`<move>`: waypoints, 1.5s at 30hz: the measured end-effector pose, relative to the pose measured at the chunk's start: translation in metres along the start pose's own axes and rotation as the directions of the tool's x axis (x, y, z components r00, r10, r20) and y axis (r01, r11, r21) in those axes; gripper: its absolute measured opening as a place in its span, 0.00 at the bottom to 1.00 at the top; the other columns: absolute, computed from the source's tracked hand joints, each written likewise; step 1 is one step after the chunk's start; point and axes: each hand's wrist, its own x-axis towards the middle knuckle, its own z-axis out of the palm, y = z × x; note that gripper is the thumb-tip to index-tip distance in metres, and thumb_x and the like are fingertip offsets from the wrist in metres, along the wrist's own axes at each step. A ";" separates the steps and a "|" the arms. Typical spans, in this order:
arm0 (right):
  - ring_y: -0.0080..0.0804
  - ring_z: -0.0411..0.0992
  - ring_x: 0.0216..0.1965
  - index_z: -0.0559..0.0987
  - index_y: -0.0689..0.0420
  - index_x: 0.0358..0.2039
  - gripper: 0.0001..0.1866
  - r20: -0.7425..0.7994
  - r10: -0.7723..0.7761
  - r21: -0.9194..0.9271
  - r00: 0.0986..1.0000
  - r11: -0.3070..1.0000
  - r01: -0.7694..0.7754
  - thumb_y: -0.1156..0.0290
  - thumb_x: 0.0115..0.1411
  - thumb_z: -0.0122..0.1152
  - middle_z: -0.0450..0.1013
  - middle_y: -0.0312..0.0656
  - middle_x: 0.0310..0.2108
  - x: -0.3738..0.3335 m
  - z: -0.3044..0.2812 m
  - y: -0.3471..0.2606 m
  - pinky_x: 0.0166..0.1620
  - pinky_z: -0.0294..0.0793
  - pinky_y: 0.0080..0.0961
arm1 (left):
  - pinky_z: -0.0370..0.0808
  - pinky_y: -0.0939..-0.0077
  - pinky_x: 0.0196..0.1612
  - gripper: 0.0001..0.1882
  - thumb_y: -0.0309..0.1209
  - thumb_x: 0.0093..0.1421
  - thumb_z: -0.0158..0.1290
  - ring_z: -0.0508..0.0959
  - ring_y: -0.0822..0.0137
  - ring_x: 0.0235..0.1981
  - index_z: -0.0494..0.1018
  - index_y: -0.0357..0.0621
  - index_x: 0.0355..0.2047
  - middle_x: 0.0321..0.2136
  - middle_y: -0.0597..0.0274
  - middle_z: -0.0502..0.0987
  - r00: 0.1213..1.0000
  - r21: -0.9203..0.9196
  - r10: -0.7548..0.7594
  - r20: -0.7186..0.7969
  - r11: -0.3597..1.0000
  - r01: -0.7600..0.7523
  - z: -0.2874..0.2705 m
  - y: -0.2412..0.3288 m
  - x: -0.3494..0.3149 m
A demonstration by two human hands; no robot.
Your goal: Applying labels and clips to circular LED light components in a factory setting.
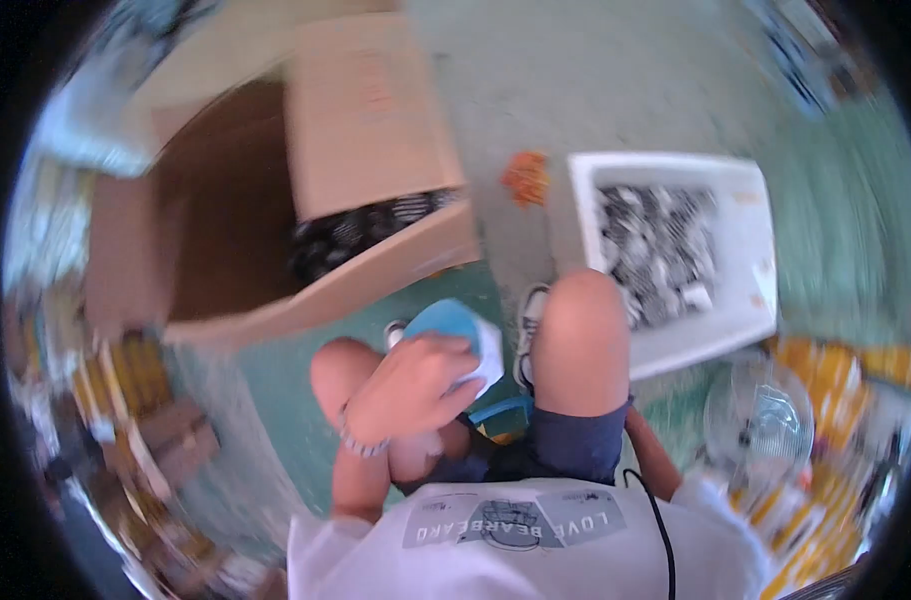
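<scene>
My left hand [425, 390] is closed around a light-blue and white object [457, 325], held above the floor between my knees. Its top is rounded and blue, with a white side facing right; blur hides its exact kind. Only the forearm [655, 455] of my right arm shows, beside my right thigh; the thigh hides that hand. Ahead on the left stands a large open cardboard box [375, 110], holding black, shiny packets [360, 232]. To the right, a white foam bin [747, 235] contains many small black-and-white pieces [660, 250].
An orange-red heap [527, 178] lies on the floor between box and bin. A fan with a clear round guard [758, 418] stands at right, near yellow-and-white packages [825, 385]. Taped cartons [135, 385] line the left. Something blue [500, 408] shows between my thighs.
</scene>
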 end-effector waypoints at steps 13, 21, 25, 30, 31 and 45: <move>0.52 0.76 0.42 0.78 0.60 0.50 0.16 0.025 -0.728 -0.796 0.685 0.400 0.454 0.71 0.61 0.62 0.77 0.52 0.41 -0.038 -0.229 -0.604 0.48 0.75 0.43 | 0.76 0.54 0.28 0.11 0.32 0.43 0.55 0.81 0.44 0.24 0.78 0.35 0.21 0.20 0.43 0.78 0.999 0.441 -0.052 -0.006 0.896 0.050 0.023 0.048 -0.018; 0.55 0.77 0.42 0.79 0.60 0.45 0.13 0.624 -0.669 -0.638 0.404 -0.137 0.758 0.75 0.58 0.61 0.79 0.53 0.38 0.112 -0.143 -0.846 0.44 0.78 0.43 | 0.71 0.59 0.30 0.07 0.33 0.50 0.56 0.82 0.56 0.25 0.82 0.48 0.21 0.20 0.56 0.80 0.949 0.426 -0.223 -0.222 0.853 0.300 0.083 -0.018 -0.022; 0.53 0.79 0.44 0.82 0.60 0.38 0.09 0.682 -0.306 -0.714 0.664 -0.473 0.516 0.75 0.56 0.62 0.80 0.51 0.38 0.266 -0.052 -0.899 0.46 0.80 0.46 | 0.65 0.66 0.32 0.08 0.31 0.54 0.54 0.79 0.66 0.24 0.82 0.53 0.21 0.19 0.66 0.79 0.936 0.498 -0.312 -0.162 0.793 0.351 0.081 -0.004 -0.009; 0.49 0.79 0.50 0.84 0.57 0.46 0.17 0.626 -0.179 -0.741 0.759 -0.442 0.506 0.71 0.55 0.66 0.81 0.50 0.46 0.426 0.027 -0.899 0.49 0.81 0.41 | 0.64 0.67 0.38 0.09 0.32 0.55 0.54 0.77 0.67 0.26 0.81 0.54 0.20 0.19 0.66 0.77 0.953 0.422 -0.282 -0.108 0.855 0.301 0.064 -0.015 -0.008; 0.48 0.79 0.50 0.84 0.56 0.47 0.18 0.644 -0.244 -0.752 0.725 -0.374 0.543 0.71 0.54 0.67 0.80 0.49 0.48 0.457 0.046 -0.883 0.50 0.80 0.41 | 0.64 0.67 0.38 0.09 0.32 0.55 0.54 0.77 0.67 0.26 0.81 0.54 0.20 0.19 0.66 0.77 0.948 0.407 -0.302 -0.102 0.857 0.317 0.064 -0.020 -0.009; 0.63 0.54 0.69 0.62 0.45 0.67 0.49 0.725 -0.332 -0.677 0.603 -0.181 0.714 0.66 0.44 0.75 0.58 0.53 0.67 0.553 0.095 -0.723 0.65 0.65 0.58 | 0.65 0.62 0.45 0.11 0.32 0.61 0.51 0.81 0.67 0.32 0.85 0.55 0.31 0.26 0.69 0.82 0.833 0.397 -0.553 -0.034 0.757 0.519 0.060 -0.035 -0.008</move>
